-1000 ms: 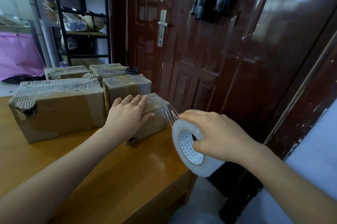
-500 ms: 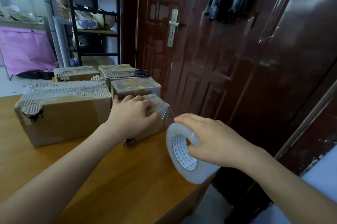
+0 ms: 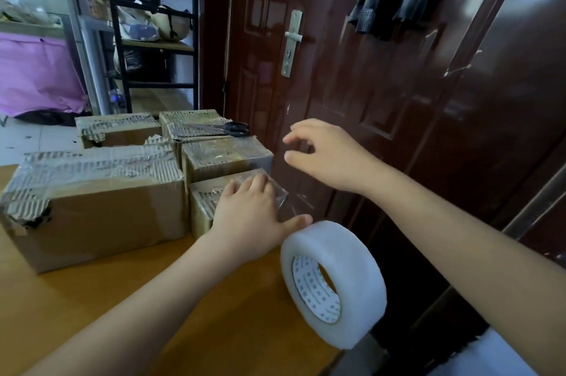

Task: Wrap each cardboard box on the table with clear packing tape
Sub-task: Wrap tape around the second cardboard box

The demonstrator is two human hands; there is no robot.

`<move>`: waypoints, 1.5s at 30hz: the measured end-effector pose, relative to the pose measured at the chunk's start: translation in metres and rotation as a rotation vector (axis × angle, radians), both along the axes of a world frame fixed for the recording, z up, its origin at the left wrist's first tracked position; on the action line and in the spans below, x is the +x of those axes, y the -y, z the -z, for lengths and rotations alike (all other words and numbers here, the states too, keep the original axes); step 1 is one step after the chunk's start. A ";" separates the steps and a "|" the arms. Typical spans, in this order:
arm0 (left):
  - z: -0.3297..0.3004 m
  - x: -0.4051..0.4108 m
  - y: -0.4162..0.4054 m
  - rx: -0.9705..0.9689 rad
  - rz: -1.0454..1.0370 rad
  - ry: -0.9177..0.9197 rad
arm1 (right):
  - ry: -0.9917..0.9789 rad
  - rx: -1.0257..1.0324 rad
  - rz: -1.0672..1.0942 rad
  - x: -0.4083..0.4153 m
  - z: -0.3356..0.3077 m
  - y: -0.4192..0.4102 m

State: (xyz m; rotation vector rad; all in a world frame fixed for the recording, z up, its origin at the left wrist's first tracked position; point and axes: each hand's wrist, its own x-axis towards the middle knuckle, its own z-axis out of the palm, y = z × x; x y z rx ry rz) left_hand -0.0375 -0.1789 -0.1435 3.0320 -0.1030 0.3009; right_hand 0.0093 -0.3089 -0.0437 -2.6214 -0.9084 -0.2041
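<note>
Cardboard boxes stand grouped toward the far left of the wooden table [image 3: 107,299], five in view. The small box [image 3: 208,201] nearest the right edge carries clear film over its top and right end. The left hand [image 3: 248,216] lies flat on this box, fingers straight and pressed down, thumb stretched toward the tape roll [image 3: 333,280]. The roll stands on its rim at the table's right edge, just beside the thumb; whether they touch cannot be told. The right hand [image 3: 327,155] hangs in the air above the right edge, fingers loosely curled, holding nothing. Black-handled scissors [image 3: 226,128] lie on a far box [image 3: 190,123]. The large box [image 3: 92,204] shows torn, taped corrugation.
</note>
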 end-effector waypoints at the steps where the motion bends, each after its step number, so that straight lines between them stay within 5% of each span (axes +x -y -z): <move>1: 0.000 0.000 0.001 0.012 -0.001 0.010 | 0.006 -0.003 0.003 0.013 0.002 -0.013; 12: 0.001 0.003 0.003 0.063 0.003 0.043 | 0.000 -0.120 0.050 0.141 0.025 -0.108; 18: 0.002 0.006 0.002 0.057 0.016 0.025 | -0.100 -0.155 0.058 0.166 0.040 -0.132; 22: 0.003 0.006 0.003 0.057 0.010 0.005 | 0.002 -0.230 0.009 0.170 0.031 -0.132; 30: -0.001 0.006 0.000 0.019 0.023 -0.023 | 0.132 0.109 -0.047 0.145 0.011 -0.069; 33: -0.005 0.008 -0.006 -0.004 0.060 -0.068 | -0.078 0.208 -0.032 0.126 0.027 -0.026; 37: -0.007 0.008 -0.009 0.008 0.075 -0.095 | -0.626 0.332 -0.094 0.099 0.044 0.031; 41: -0.007 0.002 -0.004 0.003 0.064 -0.064 | -1.230 0.213 -0.177 0.084 0.043 0.086; 45: -0.007 0.001 -0.002 -0.002 0.052 -0.064 | -1.386 0.046 -0.156 0.088 0.038 0.118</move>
